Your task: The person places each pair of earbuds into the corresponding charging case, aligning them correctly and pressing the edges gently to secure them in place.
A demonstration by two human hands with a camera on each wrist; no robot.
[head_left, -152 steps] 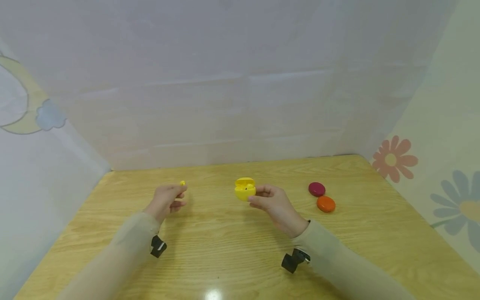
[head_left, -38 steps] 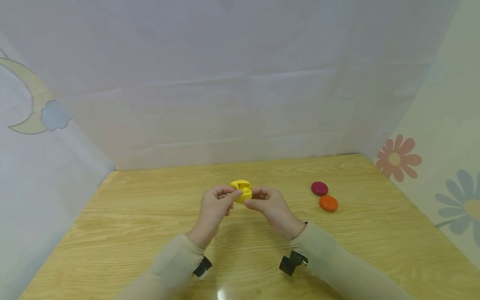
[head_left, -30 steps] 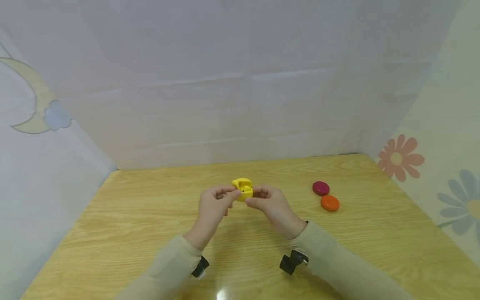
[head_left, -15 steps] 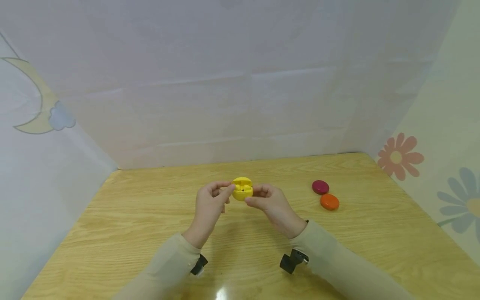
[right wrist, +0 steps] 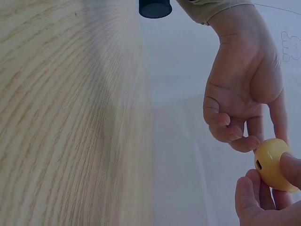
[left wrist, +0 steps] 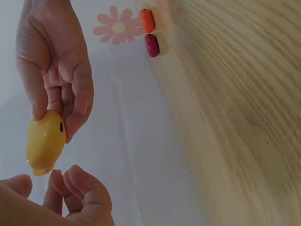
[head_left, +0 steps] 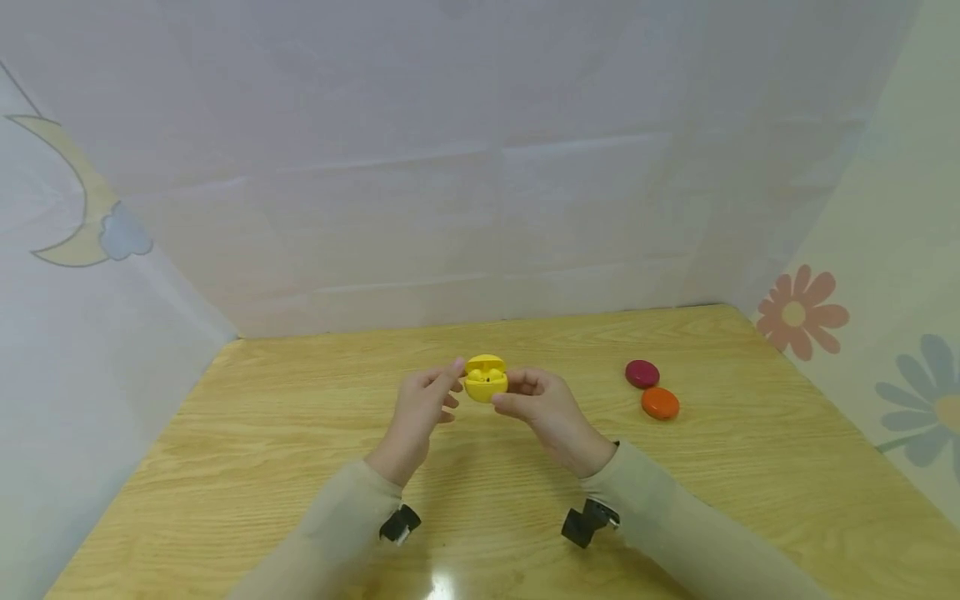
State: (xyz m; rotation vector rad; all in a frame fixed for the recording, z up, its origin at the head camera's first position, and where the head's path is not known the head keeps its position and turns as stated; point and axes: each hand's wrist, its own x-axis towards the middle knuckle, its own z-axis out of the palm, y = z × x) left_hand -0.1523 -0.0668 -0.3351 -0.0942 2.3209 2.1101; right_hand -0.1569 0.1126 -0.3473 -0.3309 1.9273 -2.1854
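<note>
A yellow earbud case (head_left: 486, 387) is held above the table with its lid (head_left: 485, 362) up. My right hand (head_left: 551, 412) pinches it at its right edge between thumb and fingers. Inside, yellow earbuds (head_left: 476, 376) sit in their slots, small in the head view. Just left of the case is my left hand (head_left: 420, 412), its fingers loosely bent around nothing. The left wrist view shows a gap between the left fingertips (left wrist: 77, 174) and the rounded case (left wrist: 46, 141). From the right wrist, a dark port shows on the case (right wrist: 272, 162).
To the right on the wooden table (head_left: 300, 433) lie a dark pink round case (head_left: 642, 373) and an orange round case (head_left: 661, 403), close together. A pale cloth wall (head_left: 480, 208) rises behind the table's far edge.
My left hand brought a yellow earbud from the left to the case. The earbud now sits inside, and the left fingers have let go and drawn slightly left. The right hand keeps its hold.
</note>
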